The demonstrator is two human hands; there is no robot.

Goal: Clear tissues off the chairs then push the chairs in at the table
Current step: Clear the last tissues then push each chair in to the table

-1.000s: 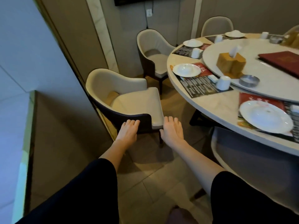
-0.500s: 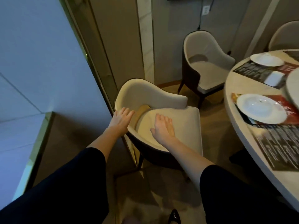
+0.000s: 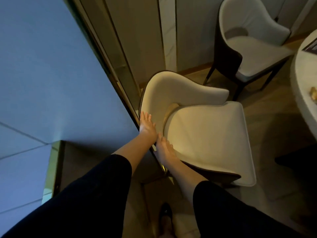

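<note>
A cream chair (image 3: 205, 134) with a dark outer shell stands close in front of me, its back against the gold-trimmed wall panel. My left hand (image 3: 147, 126) lies on the left rim of its backrest, fingers stretched over the edge. Just below, my right hand (image 3: 165, 151) holds the near arm rim where it meets the seat. The two hands almost touch. I see no tissue on the seat. A second cream chair (image 3: 250, 43) stands at the upper right, its seat bare too. The round table's pale edge (image 3: 303, 93) shows at the far right.
A blue-grey wall (image 3: 51, 74) with a gold trim strip (image 3: 120, 86) runs diagonally along the left, tight against the near chair. Tiled floor (image 3: 274, 134) lies between the chairs and the table. My dark shoe (image 3: 165, 213) is at the bottom.
I have stepped closer and turned left, so most of the table has left the view. Both hands slid from the seat and backrest towards the chair's rear left rim.
</note>
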